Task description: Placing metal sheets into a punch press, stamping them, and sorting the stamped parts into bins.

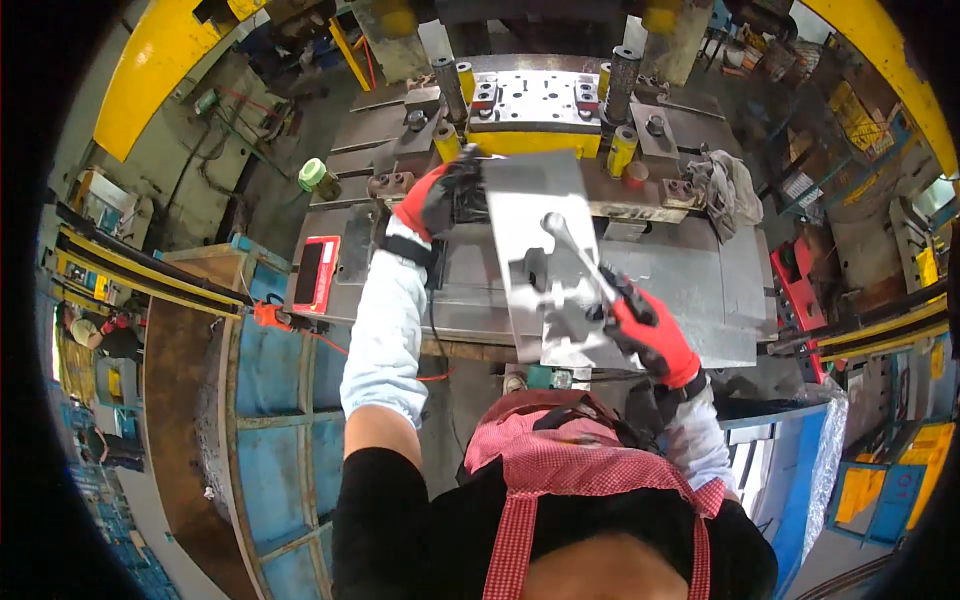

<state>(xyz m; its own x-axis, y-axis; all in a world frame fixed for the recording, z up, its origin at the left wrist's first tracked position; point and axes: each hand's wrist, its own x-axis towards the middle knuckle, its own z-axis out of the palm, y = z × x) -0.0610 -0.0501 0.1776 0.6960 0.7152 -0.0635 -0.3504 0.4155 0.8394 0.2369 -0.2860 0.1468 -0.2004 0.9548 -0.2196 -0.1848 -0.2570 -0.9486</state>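
Observation:
A bright, flat metal sheet [540, 230] is held tilted above the press bed, with reflections across its face. My left hand [440, 203], in a red and black glove, is at the sheet's upper left edge; its fingers are dark and blurred, and its grip is hard to make out. Closed round a grey rod-like tool with a rounded head [570, 240] is my right hand [652, 330], also gloved. The tool's head lies against or just over the sheet; I cannot tell which. More flat sheet metal [690, 335] lies under my right hand.
Beyond the sheet stands a die block [535, 97] with upright guide posts [623, 72] and yellow cylinders. A grey rag [722, 185] lies at the right, a green-capped jar [315, 176] and red-framed card [318, 274] at the left. A blue-panelled rack [270, 370] is beside my left arm.

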